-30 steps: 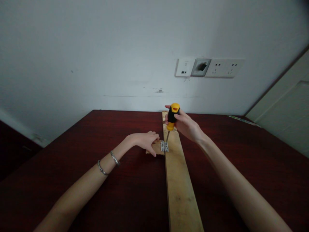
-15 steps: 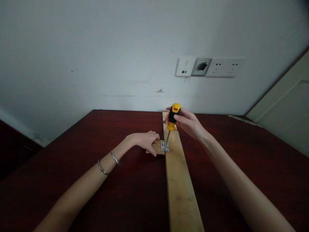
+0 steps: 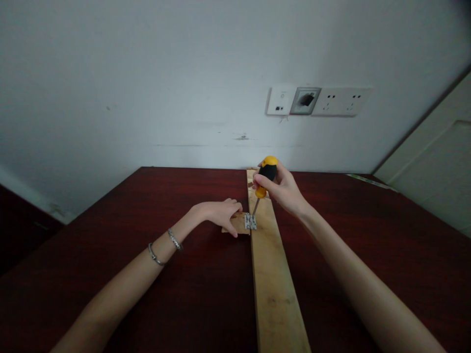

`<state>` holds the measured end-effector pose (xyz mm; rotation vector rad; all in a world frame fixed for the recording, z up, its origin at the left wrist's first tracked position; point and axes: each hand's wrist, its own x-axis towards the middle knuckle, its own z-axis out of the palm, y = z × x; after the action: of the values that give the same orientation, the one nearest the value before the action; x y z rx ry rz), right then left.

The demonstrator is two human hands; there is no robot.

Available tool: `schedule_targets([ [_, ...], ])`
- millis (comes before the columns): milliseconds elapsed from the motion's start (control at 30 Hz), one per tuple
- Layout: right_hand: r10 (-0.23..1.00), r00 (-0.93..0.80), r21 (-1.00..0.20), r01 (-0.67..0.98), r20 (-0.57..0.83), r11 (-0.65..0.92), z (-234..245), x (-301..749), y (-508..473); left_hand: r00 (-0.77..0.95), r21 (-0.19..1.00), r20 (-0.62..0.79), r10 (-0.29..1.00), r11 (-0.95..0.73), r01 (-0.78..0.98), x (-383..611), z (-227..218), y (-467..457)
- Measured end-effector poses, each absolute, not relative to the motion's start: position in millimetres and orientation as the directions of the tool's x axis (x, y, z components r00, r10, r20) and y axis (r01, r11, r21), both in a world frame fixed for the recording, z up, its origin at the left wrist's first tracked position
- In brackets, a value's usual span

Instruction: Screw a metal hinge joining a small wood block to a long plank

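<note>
A yellow and black screwdriver (image 3: 268, 171) is gripped by its handle in my right hand (image 3: 287, 190). Its shaft slants down, and the tip meets the right leaf of a small metal hinge (image 3: 250, 221). That leaf lies on a long wooden board (image 3: 274, 274), while the left leaf lies on a short wooden piece (image 3: 239, 224) butted against the board's left side. My left hand (image 3: 224, 215) holds the short piece down, thumb on the near edge and fingers at the far edge. Whether a screw sits under the tip is too small to tell.
The dark red tabletop (image 3: 176, 304) ends at a pale wall (image 3: 184, 73). Wall sockets (image 3: 340, 101) and a dark plug (image 3: 307, 100) are above the table at the right. A thin flat strip (image 3: 371, 182) lies at the back right edge, near a pale door (image 3: 437, 162).
My right hand has turned around the screwdriver handle, its thumb now further left across the grip. The handle leans slightly more to the right. My left hand stays on the short piece.
</note>
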<state>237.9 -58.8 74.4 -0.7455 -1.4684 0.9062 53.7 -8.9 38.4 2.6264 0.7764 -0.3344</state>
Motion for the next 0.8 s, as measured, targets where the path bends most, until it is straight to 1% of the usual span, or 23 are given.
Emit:
schedule_targets([
  [67, 0.871, -0.142, -0.882, -0.106, 0.47, 0.459, 74, 240, -58, 0.819, 0.294, -0.332, 0.469, -0.773, 0.562, 53, 38, -9],
  [167, 0.862, -0.263, -0.898, -0.202, 0.434, 0.39, 77, 246, -58, 0.82, 0.295, -0.332, 0.466, -0.775, 0.559, 53, 39, -8],
  [233, 0.852, -0.321, -0.908, -0.214, 0.414, 0.36, 80, 250, -59, 0.82, 0.293, -0.332, 0.465, -0.776, 0.559, 53, 38, -8],
  [300, 0.855, -0.34, -0.92, -0.154, 0.392, 0.361, 85, 255, -61, 0.821, 0.293, -0.334, 0.463, -0.777, 0.557, 53, 38, -7],
  [433, 0.869, -0.341, -0.921, 0.02, 0.359, 0.388, 91, 259, -65, 0.825, 0.302, -0.329, 0.459, -0.777, 0.553, 53, 37, -7],
  [533, 0.858, -0.311, -0.892, 0.063, 0.409, 0.448, 90, 258, -63, 0.825, 0.307, -0.324, 0.464, -0.773, 0.555, 53, 37, -7],
  [700, 0.825, -0.201, -0.811, 0.169, 0.528, 0.56, 86, 249, -60, 0.825, 0.301, -0.327, 0.462, -0.776, 0.554, 53, 37, -8],
  [800, 0.832, -0.212, -0.816, 0.178, 0.513, 0.549, 87, 246, -64, 0.823, 0.292, -0.332, 0.461, -0.78, 0.554, 53, 37, -7],
])
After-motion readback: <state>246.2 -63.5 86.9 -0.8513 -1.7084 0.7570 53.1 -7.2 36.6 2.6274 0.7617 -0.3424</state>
